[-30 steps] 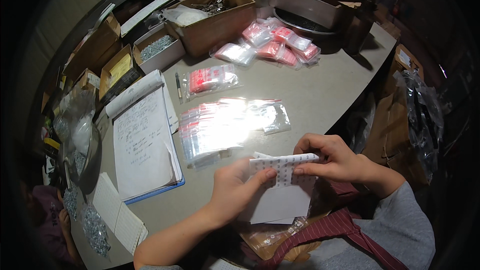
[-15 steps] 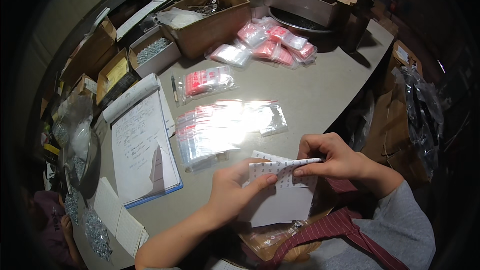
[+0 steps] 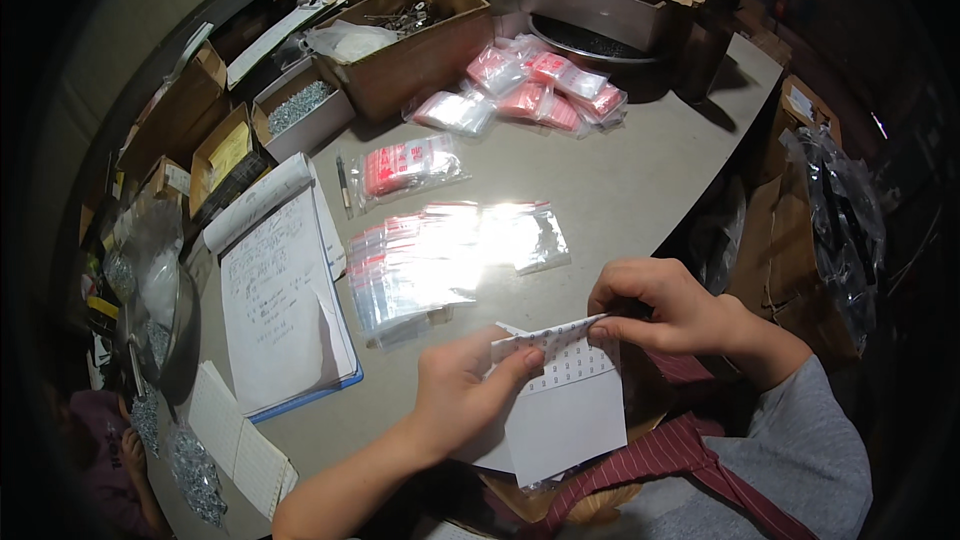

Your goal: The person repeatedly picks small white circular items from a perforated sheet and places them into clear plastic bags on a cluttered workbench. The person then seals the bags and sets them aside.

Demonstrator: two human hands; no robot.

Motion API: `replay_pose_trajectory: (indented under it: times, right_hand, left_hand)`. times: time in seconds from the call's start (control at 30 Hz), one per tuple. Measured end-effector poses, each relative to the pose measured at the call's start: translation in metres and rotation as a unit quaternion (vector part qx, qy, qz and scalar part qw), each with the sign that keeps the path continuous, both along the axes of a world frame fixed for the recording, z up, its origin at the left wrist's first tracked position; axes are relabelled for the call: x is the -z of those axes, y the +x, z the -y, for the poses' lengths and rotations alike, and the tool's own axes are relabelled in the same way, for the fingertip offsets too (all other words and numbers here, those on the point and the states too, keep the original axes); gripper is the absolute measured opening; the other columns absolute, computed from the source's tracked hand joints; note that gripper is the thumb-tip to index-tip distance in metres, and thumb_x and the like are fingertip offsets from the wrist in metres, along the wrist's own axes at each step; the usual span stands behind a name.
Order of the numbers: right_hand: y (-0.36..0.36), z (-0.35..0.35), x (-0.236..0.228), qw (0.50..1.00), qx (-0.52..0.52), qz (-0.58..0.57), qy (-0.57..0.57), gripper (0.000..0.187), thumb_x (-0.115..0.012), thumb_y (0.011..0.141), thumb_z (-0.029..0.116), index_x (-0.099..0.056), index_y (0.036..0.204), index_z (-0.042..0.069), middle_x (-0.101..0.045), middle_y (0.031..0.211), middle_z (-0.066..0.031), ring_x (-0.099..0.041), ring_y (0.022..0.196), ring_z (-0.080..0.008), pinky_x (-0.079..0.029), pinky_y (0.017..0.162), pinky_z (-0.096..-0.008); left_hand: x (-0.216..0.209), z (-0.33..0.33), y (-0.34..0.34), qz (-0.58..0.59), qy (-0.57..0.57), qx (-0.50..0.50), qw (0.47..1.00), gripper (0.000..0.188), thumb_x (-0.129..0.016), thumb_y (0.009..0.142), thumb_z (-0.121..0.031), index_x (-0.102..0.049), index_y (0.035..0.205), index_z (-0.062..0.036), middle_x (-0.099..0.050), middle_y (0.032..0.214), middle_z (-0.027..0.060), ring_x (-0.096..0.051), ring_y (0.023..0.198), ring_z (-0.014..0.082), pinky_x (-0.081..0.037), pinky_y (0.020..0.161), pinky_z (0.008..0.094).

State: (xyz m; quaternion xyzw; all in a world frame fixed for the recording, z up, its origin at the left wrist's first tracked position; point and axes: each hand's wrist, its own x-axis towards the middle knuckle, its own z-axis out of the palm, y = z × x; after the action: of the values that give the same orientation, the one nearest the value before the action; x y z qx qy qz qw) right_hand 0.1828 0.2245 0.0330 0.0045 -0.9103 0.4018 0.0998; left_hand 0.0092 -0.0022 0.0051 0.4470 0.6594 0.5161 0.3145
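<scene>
My left hand point(image 3: 455, 390) is closed on the left side of a white label sheet point(image 3: 567, 424), with its thumb lying across rows of small printed marks. At the upper right corner my right hand point(image 3: 680, 308) pinches the same sheet between thumb and bent fingers. The printed top part is bent over, and blank white paper hangs below it. More white paper shows behind at the left. Beyond my hands lies a fanned row of clear zip bags point(image 3: 405, 280) with red edges, some washed out by glare.
Left of the bags lies a clipboard point(image 3: 285, 310) with handwritten pages, and a pen point(image 3: 344, 185). Farther back are packs of red-printed bags point(image 3: 525, 100) and a box of screws point(image 3: 297, 108). An open notebook point(image 3: 240, 440) lies near left. Another person's hand point(image 3: 133, 450) shows at far left.
The sheet has tipped, so more of its printed rows and blank lower part face up. My right hand has shifted slightly left and up along the top edge; my left hand keeps its hold.
</scene>
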Motion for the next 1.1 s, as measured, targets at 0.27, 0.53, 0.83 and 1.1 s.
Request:
replay_pose_trajectory:
  times: [0.27, 0.53, 0.83, 1.1]
  right_hand:
    - [0.001, 0.01, 0.0, 0.975, 0.027, -0.091, 0.2, 0.027, -0.073, 0.076, 0.001, -0.058, 0.099, 0.004, -0.059, 0.091, -0.0141, -0.062, 0.086, -0.0378, -0.05, 0.076, -0.0463]
    - [0.005, 0.013, -0.003, 0.942, 0.02, -0.124, 0.312, 0.022, -0.07, 0.075, -0.001, -0.061, 0.095, 0.002, -0.059, 0.087, -0.0126, -0.063, 0.079, -0.0328, -0.052, 0.068, -0.0411]
    - [-0.041, -0.023, -0.038, 0.998, 0.04, -0.002, 0.038, 0.017, -0.071, 0.088, 0.012, -0.07, 0.1, 0.0, -0.07, 0.09, -0.0155, -0.071, 0.079, -0.026, -0.055, 0.069, -0.0372]
    - [-0.106, -0.05, -0.011, 0.975, 0.009, 0.133, 0.177, 0.026, -0.07, 0.087, 0.02, -0.068, 0.097, -0.004, -0.068, 0.085, -0.0193, -0.067, 0.079, -0.0352, -0.053, 0.073, -0.0421]
  left_hand:
    - [-0.003, 0.0, 0.001, -0.015, -0.013, -0.009, 1.0, 0.017, -0.076, 0.096, -0.013, -0.075, 0.103, 0.0036, -0.072, 0.08, 0.0004, -0.059, 0.071, 0.0042, -0.049, 0.062, 0.023]
    - [0.004, -0.001, 0.0, 0.05, -0.02, -0.034, 0.998, 0.025, -0.076, 0.097, -0.025, -0.075, 0.103, -0.0008, -0.074, 0.077, 0.0114, -0.064, 0.067, 0.0116, -0.052, 0.064, 0.03]
    - [-0.005, -0.001, -0.003, -0.14, 0.008, 0.01, 0.99, 0.019, -0.077, 0.095, -0.021, -0.075, 0.101, -0.0028, -0.074, 0.081, 0.0126, -0.067, 0.067, 0.0177, -0.052, 0.064, 0.0318]
    - [0.003, -0.002, 0.002, -0.124, 0.109, 0.021, 0.986, 0.016, -0.077, 0.093, -0.018, -0.074, 0.101, -0.0047, -0.07, 0.074, 0.0107, -0.064, 0.059, 0.0243, -0.05, 0.057, 0.0343]
